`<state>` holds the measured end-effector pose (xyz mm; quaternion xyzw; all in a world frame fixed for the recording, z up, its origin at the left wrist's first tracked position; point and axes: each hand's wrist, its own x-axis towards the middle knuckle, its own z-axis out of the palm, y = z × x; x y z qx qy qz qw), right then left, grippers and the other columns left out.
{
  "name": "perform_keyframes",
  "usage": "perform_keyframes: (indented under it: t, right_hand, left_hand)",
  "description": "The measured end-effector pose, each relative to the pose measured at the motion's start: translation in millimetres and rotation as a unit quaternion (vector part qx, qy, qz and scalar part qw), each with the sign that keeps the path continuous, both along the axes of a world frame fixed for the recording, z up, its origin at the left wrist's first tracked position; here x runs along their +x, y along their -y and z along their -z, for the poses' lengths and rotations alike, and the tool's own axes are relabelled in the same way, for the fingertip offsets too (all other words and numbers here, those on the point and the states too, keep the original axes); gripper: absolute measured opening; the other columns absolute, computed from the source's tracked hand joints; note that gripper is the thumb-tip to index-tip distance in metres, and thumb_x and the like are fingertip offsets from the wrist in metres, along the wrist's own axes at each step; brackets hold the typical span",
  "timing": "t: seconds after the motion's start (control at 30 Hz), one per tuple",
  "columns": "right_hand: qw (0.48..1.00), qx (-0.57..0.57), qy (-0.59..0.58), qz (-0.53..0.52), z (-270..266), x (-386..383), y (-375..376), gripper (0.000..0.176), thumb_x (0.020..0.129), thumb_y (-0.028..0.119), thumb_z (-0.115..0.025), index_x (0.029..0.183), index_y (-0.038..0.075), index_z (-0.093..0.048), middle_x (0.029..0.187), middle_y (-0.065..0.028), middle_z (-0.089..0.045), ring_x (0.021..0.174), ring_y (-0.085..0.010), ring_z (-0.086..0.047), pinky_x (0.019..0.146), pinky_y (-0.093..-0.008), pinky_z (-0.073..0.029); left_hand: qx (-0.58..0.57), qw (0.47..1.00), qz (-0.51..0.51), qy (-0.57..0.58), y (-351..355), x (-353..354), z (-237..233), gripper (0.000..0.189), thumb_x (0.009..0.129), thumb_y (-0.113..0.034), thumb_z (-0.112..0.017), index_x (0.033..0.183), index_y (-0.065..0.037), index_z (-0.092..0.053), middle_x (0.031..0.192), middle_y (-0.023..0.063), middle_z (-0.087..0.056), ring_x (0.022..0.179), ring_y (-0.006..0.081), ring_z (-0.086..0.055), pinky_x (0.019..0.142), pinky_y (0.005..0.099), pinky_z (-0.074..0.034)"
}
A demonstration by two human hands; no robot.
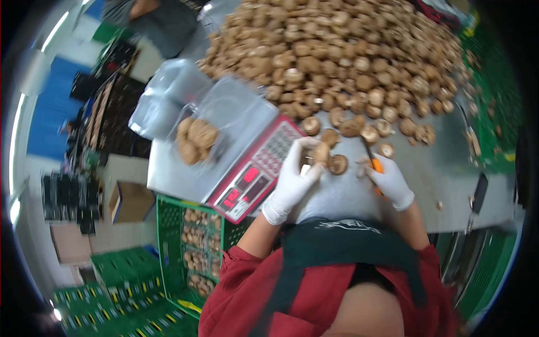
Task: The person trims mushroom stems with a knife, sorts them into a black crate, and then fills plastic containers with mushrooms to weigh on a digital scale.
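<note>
My left hand [291, 184], in a white glove, has its thumb and fingers closed on a brown-capped mushroom [321, 154]. Wrapped around an orange-handled knife [376, 164] is my right hand [394, 183], also gloved; the dark, narrow blade points up and away from me. Between the hands a loose mushroom [338, 164] lies on the metal table, and another pale one [386, 149] sits just beyond the right hand. A large heap of mushrooms [337, 56] covers the far side of the table.
Left of my left hand is a red-and-silver scale [255, 174] with lit digits. A clear tray of mushrooms [196, 140] and stacked plastic trays [171, 92] stand beyond it. A green crate [168, 253] holds packed mushrooms below. Another knife [479, 194] lies at right.
</note>
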<state>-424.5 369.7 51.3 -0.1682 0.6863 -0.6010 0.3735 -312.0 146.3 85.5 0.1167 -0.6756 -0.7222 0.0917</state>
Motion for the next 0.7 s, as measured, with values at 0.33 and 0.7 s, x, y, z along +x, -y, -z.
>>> perform_keyframes:
  t: [0.33,0.7]
  right_hand:
    - [0.995,0.024,0.094,0.028,34,-3,-17,0.027,0.094,0.004,-0.044,0.116,-0.006,-0.057,0.083,-0.0087,-0.067,0.05,-0.0074,-0.053,0.046,-0.0211,-0.044]
    - [0.995,0.021,0.089,0.038,33,-2,-17,0.027,0.095,0.005,-0.044,0.117,-0.006,-0.056,0.081,-0.0098,-0.066,0.049,-0.0082,-0.054,0.045,-0.0216,-0.044]
  left_hand:
    - [-0.322,0.89,-0.318,-0.062,200,72,-73,0.04,0.085,-0.008,-0.069,0.122,-0.001,-0.056,0.112,0.0056,-0.061,0.099,0.0128,-0.058,0.087,0.0269,-0.049]
    - [-0.607,0.715,-0.332,0.096,258,86,-41,0.035,0.08,-0.019,-0.072,0.111,-0.004,-0.063,0.102,0.0133,-0.067,0.096,0.0287,-0.064,0.088,0.0393,-0.05]
